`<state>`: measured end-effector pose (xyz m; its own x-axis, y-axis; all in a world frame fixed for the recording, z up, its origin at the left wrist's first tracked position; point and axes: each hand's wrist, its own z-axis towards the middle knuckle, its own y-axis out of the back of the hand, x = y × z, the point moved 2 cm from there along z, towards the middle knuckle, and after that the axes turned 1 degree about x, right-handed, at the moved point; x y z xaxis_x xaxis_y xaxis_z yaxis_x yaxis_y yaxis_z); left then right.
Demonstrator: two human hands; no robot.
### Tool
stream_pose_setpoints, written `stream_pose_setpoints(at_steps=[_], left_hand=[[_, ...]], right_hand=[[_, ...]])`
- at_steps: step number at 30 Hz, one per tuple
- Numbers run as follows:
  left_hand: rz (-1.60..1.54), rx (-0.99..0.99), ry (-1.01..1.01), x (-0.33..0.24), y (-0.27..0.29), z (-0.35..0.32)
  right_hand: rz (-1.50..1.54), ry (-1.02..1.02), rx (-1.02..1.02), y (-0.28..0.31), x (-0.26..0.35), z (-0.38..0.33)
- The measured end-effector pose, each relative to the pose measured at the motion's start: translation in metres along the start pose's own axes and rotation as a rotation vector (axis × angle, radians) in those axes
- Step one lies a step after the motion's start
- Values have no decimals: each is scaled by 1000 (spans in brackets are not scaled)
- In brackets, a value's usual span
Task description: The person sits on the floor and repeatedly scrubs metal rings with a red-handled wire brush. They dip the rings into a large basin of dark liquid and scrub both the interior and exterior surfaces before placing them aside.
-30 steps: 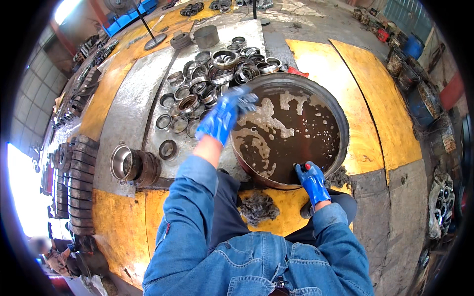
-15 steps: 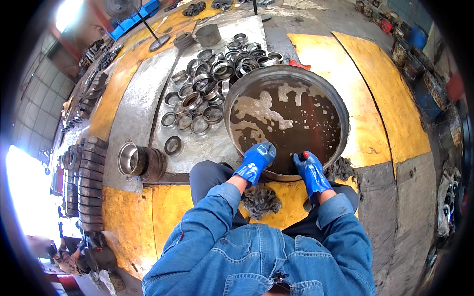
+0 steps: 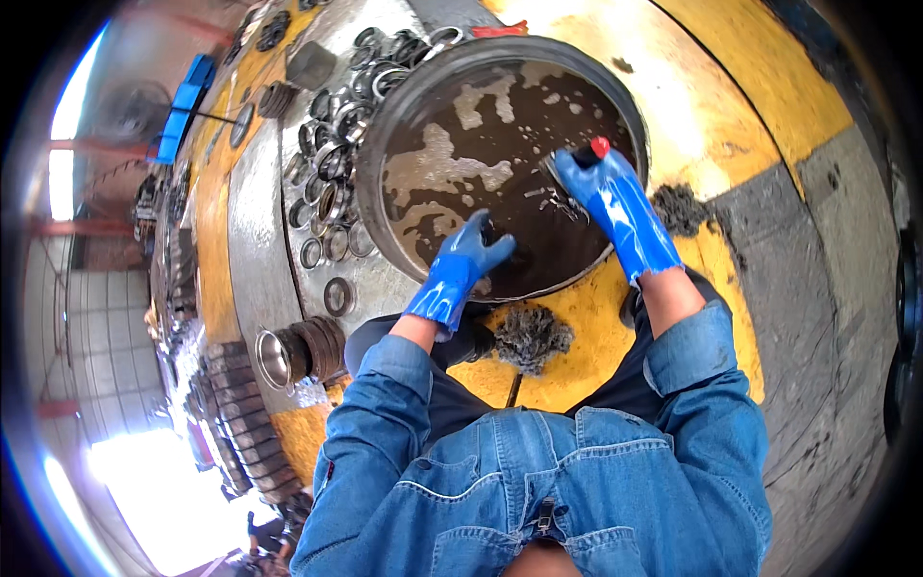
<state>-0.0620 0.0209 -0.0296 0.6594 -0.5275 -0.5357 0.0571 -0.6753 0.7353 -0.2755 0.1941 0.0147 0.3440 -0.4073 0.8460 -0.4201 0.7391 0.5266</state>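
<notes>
A wide round metal tub [image 3: 377,197] of dark brown liquid with patches of foam is in front of me. My right hand [image 3: 601,183], in a blue rubber glove, is closed around a black-handled tool with a red end [image 3: 600,147], over the tub's right part. The tool's working end is mostly hidden by the glove and liquid. At the tub's near left side my left hand [image 3: 468,258], also gloved in blue, has thumb and fingers apart. I see nothing held in it.
Many metal rings [image 3: 332,159] lie heaped left of the tub, with one loose ring [image 3: 338,296] nearer me. A metal pot [image 3: 277,358] lies by stacked rings. Grey fibrous wads [image 3: 532,338] lie between my legs and right of the tub. A red object [image 3: 500,30] is behind it.
The view has turned and shifted. My right hand has moved farther over the liquid with the tool. My left hand's fingers have spread from a closed shape.
</notes>
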Motion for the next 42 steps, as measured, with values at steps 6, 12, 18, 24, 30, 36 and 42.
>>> stream_pose_setpoints(at_steps=[6,12,18,24,30,36,42], left_hand=[[224,-73,-91,-51,-2,77],[379,17,25,-72,-41,120],[298,295,-449,-46,-76,126],[318,483,-305,-95,-57,69],[361,475,-136,-157,-48,43],[477,102,-116,-97,-78,137],[708,80,-506,-131,-48,149]], right_hand=[[116,-255,-38,15,-9,22],[100,-288,-48,20,-10,25],[149,-266,-81,19,-11,24],[144,-280,-104,25,-15,20],[150,-284,-131,30,-20,23],[158,-274,-145,32,-19,30],[146,-303,-171,44,-25,25]])
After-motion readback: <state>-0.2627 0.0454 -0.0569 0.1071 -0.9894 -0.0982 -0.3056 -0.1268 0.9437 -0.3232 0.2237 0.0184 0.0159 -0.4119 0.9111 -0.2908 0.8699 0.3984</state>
